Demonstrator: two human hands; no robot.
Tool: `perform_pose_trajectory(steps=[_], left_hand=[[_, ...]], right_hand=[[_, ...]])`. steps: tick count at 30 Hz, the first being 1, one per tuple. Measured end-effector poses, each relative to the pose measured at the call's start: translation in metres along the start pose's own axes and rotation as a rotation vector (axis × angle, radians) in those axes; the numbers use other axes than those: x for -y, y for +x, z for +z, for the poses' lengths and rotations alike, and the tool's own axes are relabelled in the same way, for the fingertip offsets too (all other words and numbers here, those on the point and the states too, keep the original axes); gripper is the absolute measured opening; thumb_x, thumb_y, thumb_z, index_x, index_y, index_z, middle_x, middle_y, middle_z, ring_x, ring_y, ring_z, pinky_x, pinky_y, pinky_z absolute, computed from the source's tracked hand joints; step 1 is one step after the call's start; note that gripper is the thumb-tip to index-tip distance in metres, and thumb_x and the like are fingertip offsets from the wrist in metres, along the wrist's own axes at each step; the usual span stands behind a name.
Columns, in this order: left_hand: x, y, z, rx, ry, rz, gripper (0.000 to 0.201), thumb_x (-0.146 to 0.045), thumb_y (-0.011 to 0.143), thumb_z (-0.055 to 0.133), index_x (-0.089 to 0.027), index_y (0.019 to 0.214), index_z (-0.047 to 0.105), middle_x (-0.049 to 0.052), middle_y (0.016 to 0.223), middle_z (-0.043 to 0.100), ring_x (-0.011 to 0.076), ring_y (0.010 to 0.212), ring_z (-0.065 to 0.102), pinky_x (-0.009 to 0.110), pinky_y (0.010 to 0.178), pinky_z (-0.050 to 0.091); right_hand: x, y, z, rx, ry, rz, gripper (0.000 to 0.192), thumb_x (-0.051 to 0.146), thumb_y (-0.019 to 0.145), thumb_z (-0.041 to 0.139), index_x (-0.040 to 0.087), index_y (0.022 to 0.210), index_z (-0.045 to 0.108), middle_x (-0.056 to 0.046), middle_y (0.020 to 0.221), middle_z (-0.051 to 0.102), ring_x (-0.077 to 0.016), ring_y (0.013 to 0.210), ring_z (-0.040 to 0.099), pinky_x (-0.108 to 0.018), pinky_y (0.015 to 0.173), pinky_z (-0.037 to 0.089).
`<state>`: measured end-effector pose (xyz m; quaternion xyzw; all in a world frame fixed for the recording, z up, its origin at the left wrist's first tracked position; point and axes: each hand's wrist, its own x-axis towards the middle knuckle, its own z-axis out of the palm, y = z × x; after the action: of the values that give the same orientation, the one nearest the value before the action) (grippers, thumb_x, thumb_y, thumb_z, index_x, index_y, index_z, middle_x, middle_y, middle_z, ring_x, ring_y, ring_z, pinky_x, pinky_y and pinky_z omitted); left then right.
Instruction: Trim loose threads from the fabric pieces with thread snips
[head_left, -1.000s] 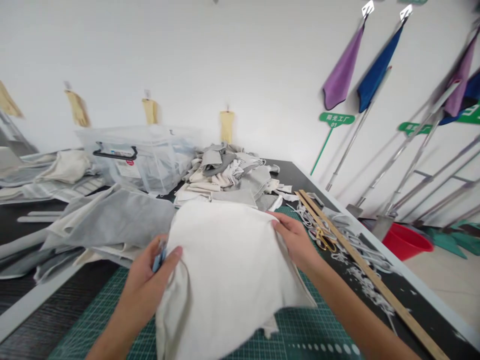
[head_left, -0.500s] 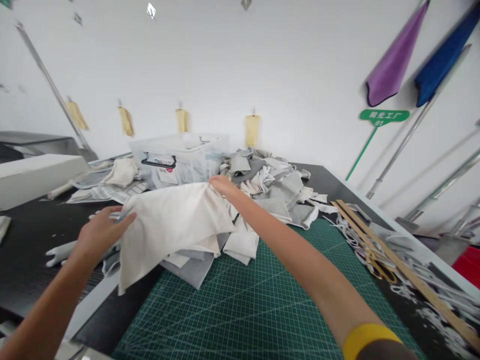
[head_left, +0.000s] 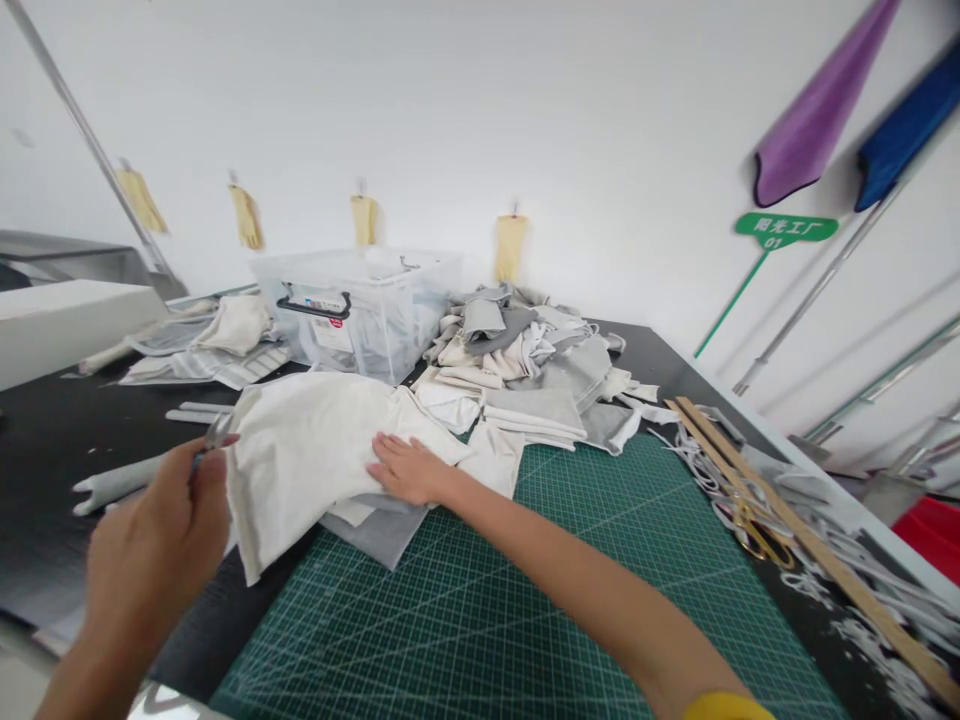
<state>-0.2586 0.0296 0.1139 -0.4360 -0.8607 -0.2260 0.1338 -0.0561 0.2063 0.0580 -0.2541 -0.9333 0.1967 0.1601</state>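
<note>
Left hand (head_left: 154,545) was up off the table at the left, curled around a small metal tool (head_left: 214,437), probably snips, though I couldn't tell for sure; it wasn't touching the cloth. White cloth (head_left: 311,455) lay crumpled over the left edge of the green cutting mat (head_left: 525,600), on top of grey pieces. Right hand (head_left: 405,468) was flat, fingers spread, pressing down on the cloth's right side, gripping nothing. To do this well I'd have kept that palm pinning the cloth and smoothed it before bringing the tool in. Scrap pile (head_left: 525,360), clear bin (head_left: 360,305), wooden rulers (head_left: 795,540) sat further right.
</note>
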Motion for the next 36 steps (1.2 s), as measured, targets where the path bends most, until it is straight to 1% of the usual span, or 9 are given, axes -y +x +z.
perform_pose_trajectory(steps=[4,7,10,13,16,24,31,34,36], left_hand=[[-0.031,-0.024,-0.006,0.132,-0.083,0.118,0.053,-0.051,0.104,0.021,-0.023,0.139,0.049,0.012,0.100,0.074,0.0310,0.088,0.072,0.035,0.075,0.045],[-0.044,-0.034,0.003,0.256,-0.178,0.138,0.052,-0.050,0.102,0.024,-0.023,0.138,0.051,0.010,0.096,0.076,0.0335,0.093,0.073,0.036,0.079,0.048],[-0.058,-0.044,0.013,0.306,-0.302,0.144,0.052,-0.053,0.100,0.028,-0.024,0.135,0.054,0.006,0.086,0.076,0.0310,0.086,0.074,0.034,0.074,0.049],[-0.077,-0.060,0.020,0.320,-0.523,0.200,0.055,-0.059,0.098,0.035,-0.024,0.133,0.058,0.000,0.068,0.069,0.0240,0.065,0.068,0.030,0.066,0.047],[-0.103,-0.078,0.025,0.380,-0.714,0.263,0.057,-0.065,0.096,0.039,-0.024,0.126,0.065,0.000,0.068,0.066,0.0224,0.069,0.066,0.028,0.067,0.049],[-0.182,-0.100,0.056,0.982,-0.861,0.689,0.054,-0.066,0.098,0.037,-0.030,0.122,0.069,0.004,0.121,0.071,0.0227,0.110,0.060,0.031,0.101,0.044],[-0.191,-0.114,0.102,1.221,-1.026,0.837,0.074,-0.080,0.091,0.032,-0.021,0.106,0.073,0.000,0.066,0.050,0.0129,0.060,0.045,0.024,0.060,0.040],[-0.182,-0.109,0.109,1.301,-1.165,0.817,0.064,-0.070,0.097,0.036,-0.018,0.108,0.072,-0.002,0.062,0.044,0.0101,0.057,0.042,0.024,0.059,0.037],[-0.176,-0.105,0.109,1.324,-1.197,0.810,0.052,-0.062,0.099,0.045,-0.017,0.105,0.071,0.000,0.072,0.056,0.0108,0.065,0.052,0.025,0.065,0.045]], right_hand=[[0.000,-0.020,0.014,-0.050,-0.013,0.004,0.055,0.043,0.108,0.028,0.013,0.154,0.038,-0.018,0.163,0.035,-0.0268,0.153,0.034,-0.058,0.124,0.022],[0.001,-0.036,0.003,-0.050,-0.014,-0.019,0.051,0.042,0.106,0.037,0.013,0.147,0.049,-0.017,0.158,0.046,-0.0268,0.148,0.043,-0.054,0.122,0.032],[0.000,-0.056,-0.023,-0.119,-0.011,-0.029,0.049,0.042,0.106,0.038,0.014,0.143,0.055,-0.014,0.154,0.052,-0.0235,0.146,0.047,-0.047,0.122,0.035],[-0.010,-0.083,-0.061,-0.324,-0.017,0.018,0.049,0.039,0.108,0.033,0.017,0.148,0.050,-0.011,0.155,0.052,-0.0192,0.148,0.043,-0.041,0.126,0.028],[-0.036,-0.115,-0.100,-0.540,-0.037,0.130,0.045,0.035,0.106,0.036,0.019,0.142,0.057,-0.012,0.145,0.061,-0.0223,0.138,0.054,-0.042,0.120,0.038],[-0.111,-0.171,-0.171,-0.774,-0.169,0.335,0.027,0.023,0.097,0.053,0.019,0.118,0.069,-0.012,0.121,0.072,-0.0266,0.116,0.067,-0.048,0.105,0.051],[-0.142,-0.141,-0.213,-0.634,-0.336,0.396,0.027,0.036,0.099,0.062,0.016,0.118,0.065,-0.008,0.119,0.068,-0.0203,0.102,0.068,-0.042,0.090,0.058],[-0.161,-0.097,-0.227,-0.591,-0.417,0.423,0.030,0.035,0.099,0.062,0.016,0.123,0.063,-0.009,0.123,0.066,-0.0213,0.104,0.067,-0.042,0.090,0.059],[-0.174,-0.059,-0.230,-0.565,-0.467,0.428,0.032,0.035,0.099,0.063,0.017,0.125,0.062,-0.009,0.124,0.065,-0.0220,0.105,0.067,-0.043,0.090,0.059]])
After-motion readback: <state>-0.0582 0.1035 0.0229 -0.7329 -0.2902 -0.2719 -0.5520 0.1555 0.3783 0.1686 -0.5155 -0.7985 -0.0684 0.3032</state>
